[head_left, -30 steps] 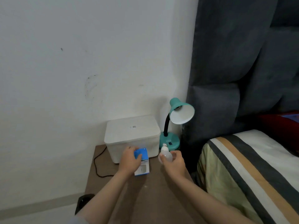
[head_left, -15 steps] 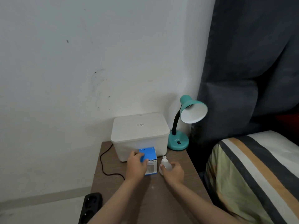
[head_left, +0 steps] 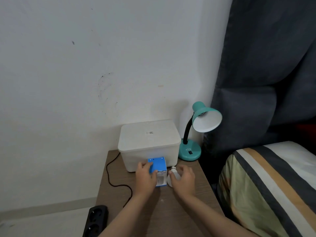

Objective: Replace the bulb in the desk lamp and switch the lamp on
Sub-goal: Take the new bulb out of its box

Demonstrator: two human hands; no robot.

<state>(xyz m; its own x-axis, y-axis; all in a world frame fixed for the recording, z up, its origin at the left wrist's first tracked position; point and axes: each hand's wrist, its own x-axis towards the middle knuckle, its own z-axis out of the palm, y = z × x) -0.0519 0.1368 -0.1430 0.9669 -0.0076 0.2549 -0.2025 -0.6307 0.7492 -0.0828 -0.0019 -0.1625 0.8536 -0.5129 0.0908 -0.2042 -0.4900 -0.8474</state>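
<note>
A teal desk lamp [head_left: 189, 151] stands at the back right of the bedside table, its shade [head_left: 206, 120] tilted toward me and unlit; I see no bulb in it. My left hand [head_left: 145, 180] grips a blue and white bulb box [head_left: 158, 165] that stands on the table in front of a white container. Right beside the box a white bulb [head_left: 174, 173] lies low on the table, screw base pointing away from me. My right hand [head_left: 183, 181] curls over it, thumb and fingers on the glass.
A lidded white plastic container [head_left: 148, 139] fills the table's back. A black cable [head_left: 109, 175] runs over the brown table [head_left: 171, 211] down to a power strip [head_left: 95, 219] on the floor. A striped bed [head_left: 273, 185] and dark headboard [head_left: 265, 82] are to the right.
Both hands have come down toward the table with the box and the bulb. The box now stands on the table and the bulb rests beside it. My view has shifted left.
</note>
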